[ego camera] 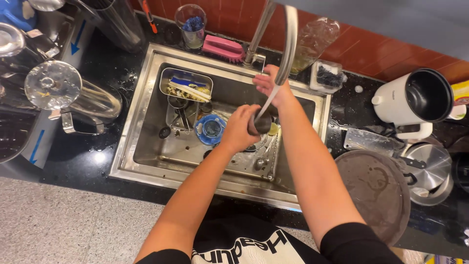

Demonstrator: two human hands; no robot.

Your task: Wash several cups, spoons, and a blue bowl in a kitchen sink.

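My left hand (239,128) is closed around a dark cup-like vessel (261,124) held under the curved steel faucet (288,44), over the steel sink (146,93). My right hand (271,85) is raised behind the faucet spout, fingers partly spread, and what it touches is hidden by the spout. Inside the sink lie a rectangular metal tray with food scraps (186,87), a blue bowl with a glass in it (211,128), and several spoons and utensils.
A pink scrub brush (223,48) and a glass with a blue scrubber (191,24) sit behind the sink. Steel pots with lids (53,85) stand at left. At right are a white kettle-like pot (415,98), a cleaver (371,142), a round brown board (376,190).
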